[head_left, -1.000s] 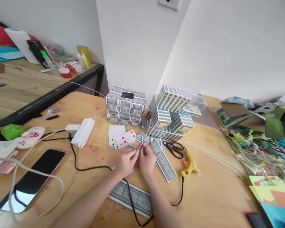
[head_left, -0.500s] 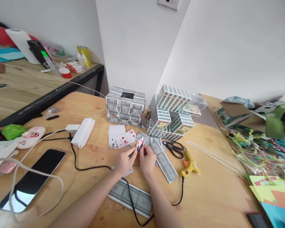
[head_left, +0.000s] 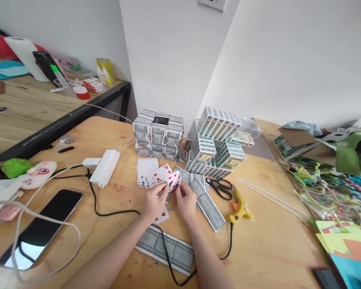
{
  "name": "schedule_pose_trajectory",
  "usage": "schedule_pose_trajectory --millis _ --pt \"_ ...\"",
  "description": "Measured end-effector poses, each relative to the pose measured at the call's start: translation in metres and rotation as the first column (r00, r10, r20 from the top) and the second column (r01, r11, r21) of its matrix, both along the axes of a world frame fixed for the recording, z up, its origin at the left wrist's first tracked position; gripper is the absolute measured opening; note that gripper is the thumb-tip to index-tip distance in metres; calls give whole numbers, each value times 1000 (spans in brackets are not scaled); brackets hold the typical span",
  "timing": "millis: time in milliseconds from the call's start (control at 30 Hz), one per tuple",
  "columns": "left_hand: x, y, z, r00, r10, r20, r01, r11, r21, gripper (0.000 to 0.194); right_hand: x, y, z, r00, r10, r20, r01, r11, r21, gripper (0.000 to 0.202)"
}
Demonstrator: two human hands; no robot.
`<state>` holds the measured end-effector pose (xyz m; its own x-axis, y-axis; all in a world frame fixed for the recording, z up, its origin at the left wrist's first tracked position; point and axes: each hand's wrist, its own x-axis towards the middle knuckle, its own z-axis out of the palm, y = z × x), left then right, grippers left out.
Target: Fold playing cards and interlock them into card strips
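Between my two hands is a playing card (head_left: 173,179) with red hearts, its face tilted up toward me. My left hand (head_left: 154,200) pinches its left side, and the fingertips of my right hand (head_left: 186,200) are closed at its right edge. Just beyond lie loose playing cards (head_left: 158,175), some face up. Another heart card (head_left: 162,216) rests beneath my left wrist. Beside my right hand is a strip of joined cards (head_left: 209,206), patterned backs up. A longer card strip (head_left: 171,251) lies under my forearms, with a black cable (head_left: 168,257) crossing it.
At the back stand a box-like structure of folded cards (head_left: 158,136) and a stack of card boxes (head_left: 216,144). Black scissors (head_left: 221,188) and a yellow glue gun (head_left: 240,206) lie to the right, near white glue sticks (head_left: 270,196). A phone (head_left: 45,228) and white power adapter (head_left: 105,167) are left.
The card in my hands has turned so more of its heart face shows. My left hand has shifted slightly left, and the heart card under my wrist is more visible.
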<state>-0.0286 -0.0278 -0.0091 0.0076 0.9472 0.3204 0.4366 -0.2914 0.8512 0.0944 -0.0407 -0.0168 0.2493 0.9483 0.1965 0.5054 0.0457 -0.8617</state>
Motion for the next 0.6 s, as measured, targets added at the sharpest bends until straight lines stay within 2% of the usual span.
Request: schedule_pose_trajectory --millis 167,233,300,367,433,500,600 --pt "6 -5 5 997 -69 -30 68 997 -26 24 -6 -3 -2 969 -161 187 162 987 11 28" --pt "5 -4 5 997 -71 -34 70 997 -39 27 -6 -4 -2 962 -199 185 198 980 24 28" --pt "3 -2 4 998 -60 15 61 995 -73 29 -4 -4 1 985 -157 70 154 987 38 27" --pt "0 1 3 993 -45 107 59 990 -131 30 -1 -4 5 986 -44 -161 50 998 35 28" --pt "-1 4 1 976 -46 213 89 976 -199 31 0 -2 9 901 49 -432 -46 999 18 33" --pt "-1 6 1 951 -73 301 155 954 -258 30 0 0 11 749 101 -655 -120 993 16 36" --pt "2 6 0 924 -130 359 251 915 -316 31 -3 2 11 554 113 -825 -186 983 10 41"
